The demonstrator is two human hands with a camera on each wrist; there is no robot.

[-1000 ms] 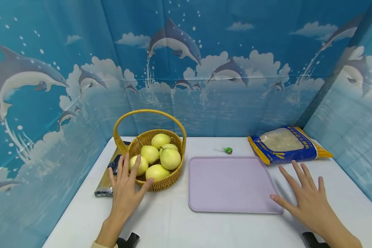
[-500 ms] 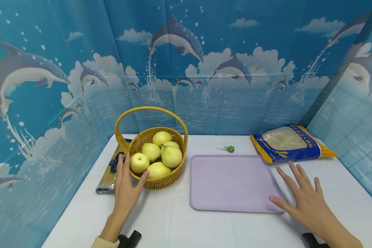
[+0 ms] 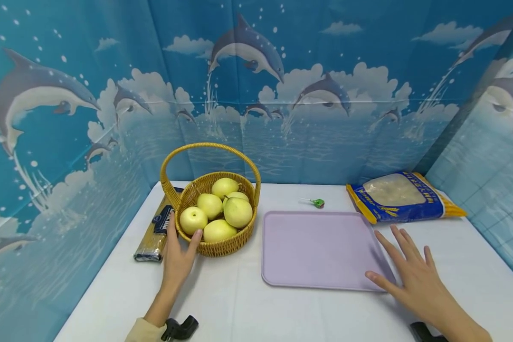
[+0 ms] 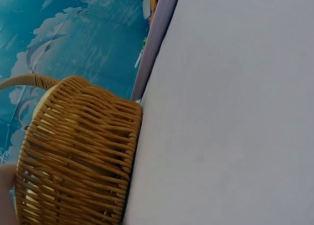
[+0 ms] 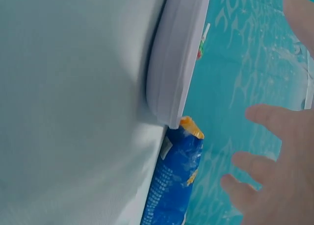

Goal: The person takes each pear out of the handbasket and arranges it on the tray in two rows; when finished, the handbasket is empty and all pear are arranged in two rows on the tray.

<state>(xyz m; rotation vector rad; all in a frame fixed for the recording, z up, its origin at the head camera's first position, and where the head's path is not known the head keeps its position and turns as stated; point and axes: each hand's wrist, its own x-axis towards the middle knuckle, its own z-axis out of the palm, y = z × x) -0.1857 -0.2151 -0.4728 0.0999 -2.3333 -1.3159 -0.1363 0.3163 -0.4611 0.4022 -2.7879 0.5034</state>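
A yellow wicker basket [image 3: 228, 249] with a tall hoop handle holds several yellow-green pears [image 3: 238, 212]. Against its front left side, my left hand [image 3: 179, 263] has its thumb at the rim and its fingers extended along the outer wall. Close up in the left wrist view, the woven wall [image 4: 83, 151] shows with part of that hand [image 4: 6, 195] at its edge. My right hand [image 3: 416, 275] spreads its fingers, empty, by the right edge of a lilac tray [image 3: 325, 251]. The right wrist view shows those splayed fingers [image 5: 270, 119] and the tray's raised side [image 5: 171, 63].
Left of the basket lies a long gold packet with a navy label [image 3: 149, 244], partly hidden by basket and hand. A green-wrapped lollipop [image 3: 318, 203] sits behind the tray. At the back right rests a blue and yellow bag [image 3: 406, 199]. Dolphin-print curtains [image 3: 282, 142] enclose the table [image 3: 248, 313].
My left hand has come in to the basket's side, its fingers drawing together from a wide spread. My right hand has shifted slightly left. The whole view has tilted a little.
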